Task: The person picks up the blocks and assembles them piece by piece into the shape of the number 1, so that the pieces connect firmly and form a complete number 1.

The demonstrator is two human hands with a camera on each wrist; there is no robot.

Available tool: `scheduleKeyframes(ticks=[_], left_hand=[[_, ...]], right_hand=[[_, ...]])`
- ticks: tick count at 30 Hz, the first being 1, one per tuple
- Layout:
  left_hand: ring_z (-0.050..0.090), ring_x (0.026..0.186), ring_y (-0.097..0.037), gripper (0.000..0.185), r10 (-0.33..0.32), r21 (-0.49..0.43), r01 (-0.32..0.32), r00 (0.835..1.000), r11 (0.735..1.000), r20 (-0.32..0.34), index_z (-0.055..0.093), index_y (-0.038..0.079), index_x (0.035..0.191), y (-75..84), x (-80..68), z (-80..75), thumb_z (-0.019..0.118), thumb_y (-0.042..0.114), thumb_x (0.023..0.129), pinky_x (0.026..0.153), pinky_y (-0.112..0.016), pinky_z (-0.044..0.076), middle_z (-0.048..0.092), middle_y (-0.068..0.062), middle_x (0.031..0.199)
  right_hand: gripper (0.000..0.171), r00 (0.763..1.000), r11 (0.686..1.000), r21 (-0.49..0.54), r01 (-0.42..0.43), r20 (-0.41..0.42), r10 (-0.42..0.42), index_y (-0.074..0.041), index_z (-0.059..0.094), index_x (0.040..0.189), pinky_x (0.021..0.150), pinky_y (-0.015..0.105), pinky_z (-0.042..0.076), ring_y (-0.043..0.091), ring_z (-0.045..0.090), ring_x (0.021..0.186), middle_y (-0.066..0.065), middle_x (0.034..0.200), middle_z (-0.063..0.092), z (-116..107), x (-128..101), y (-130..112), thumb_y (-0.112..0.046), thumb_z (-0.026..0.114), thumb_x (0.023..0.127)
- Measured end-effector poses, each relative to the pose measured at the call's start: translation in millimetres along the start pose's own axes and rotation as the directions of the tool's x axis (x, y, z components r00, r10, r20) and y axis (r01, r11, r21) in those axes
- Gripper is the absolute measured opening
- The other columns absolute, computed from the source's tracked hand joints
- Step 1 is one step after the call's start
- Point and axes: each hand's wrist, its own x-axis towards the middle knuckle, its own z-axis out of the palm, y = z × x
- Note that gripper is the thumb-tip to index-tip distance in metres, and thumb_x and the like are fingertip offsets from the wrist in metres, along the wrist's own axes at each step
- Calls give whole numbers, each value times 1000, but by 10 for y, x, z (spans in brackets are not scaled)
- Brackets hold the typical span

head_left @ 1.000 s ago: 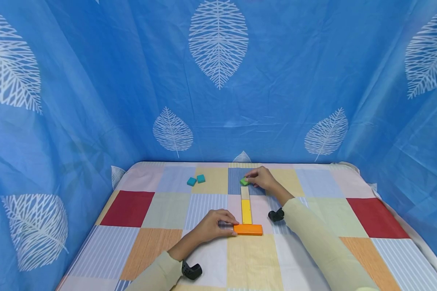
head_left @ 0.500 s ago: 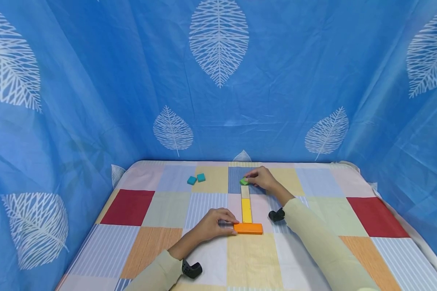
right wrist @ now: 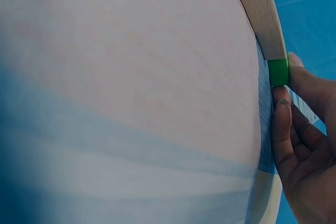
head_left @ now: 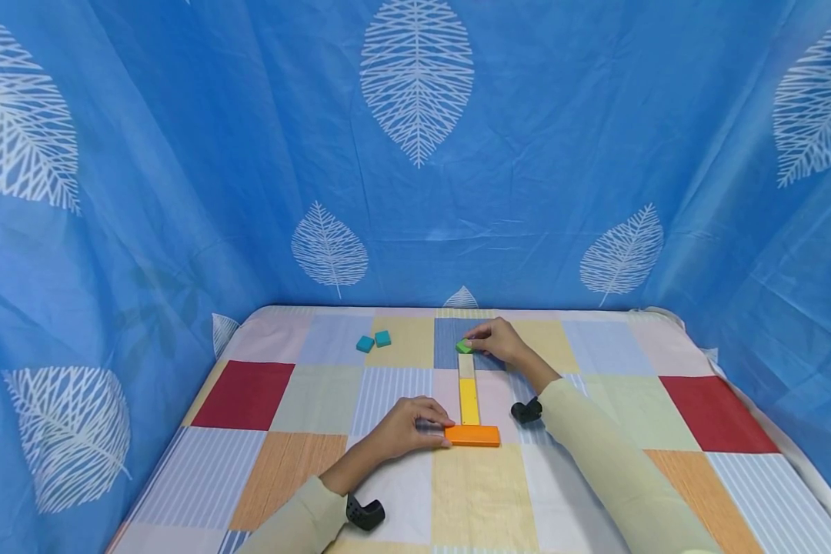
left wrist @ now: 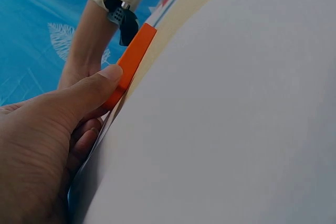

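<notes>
An orange block [head_left: 474,436] lies crosswise on the patchwork cloth, its left end pinched between the thumb and fingers of my left hand [head_left: 403,431]. From its far long side a yellow block [head_left: 468,402] runs away from me, followed by a plain wooden block [head_left: 465,365]. At the far end of this row sits a small green block [head_left: 464,346], which my right hand [head_left: 497,340] pinches. The right wrist view shows the green block [right wrist: 278,72] touching the end of the wooden block [right wrist: 264,22]. In the left wrist view my thumb presses on the orange block [left wrist: 132,64].
Two teal blocks, a left one [head_left: 365,344] and a right one [head_left: 383,338], lie close together at the far left of the row. A blue curtain [head_left: 512,192] with white leaf prints hangs behind and around the cloth-covered surface [head_left: 312,400]. Each wrist wears a black device [head_left: 365,514].
</notes>
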Motion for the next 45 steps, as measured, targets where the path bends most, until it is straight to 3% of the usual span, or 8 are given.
scheduleKeyframes(ticks=[25,35,45], left_hand=[[64,98,-6,32,32,21,-32,999,999,-1,81,16,110,-17,15,-48,88,27,81,90,-28,53,72,9,103],[65,97,-5,34,19,-54,-19,1000,998,-7,80,14,110,4,-53,77,88,28,81,90,-27,53,73,9,101],[66,98,-9,34,-28,-123,26,999,992,-18,79,9,112,10,6,-3,87,23,82,89,-28,54,75,4,103]], right_hand=[[20,1000,999,35,15,-15,-14,-8,79,111,70,29,55,17,61,82,8,107,73,-15,25,4,-19,71,97],[20,998,996,63,-62,11,61,-9,79,113,73,29,54,19,59,87,6,108,72,24,-76,81,-17,72,96],[20,1000,997,76,-10,-6,10,-8,79,111,72,29,55,17,62,86,8,109,73,9,-37,101,-19,72,96]])
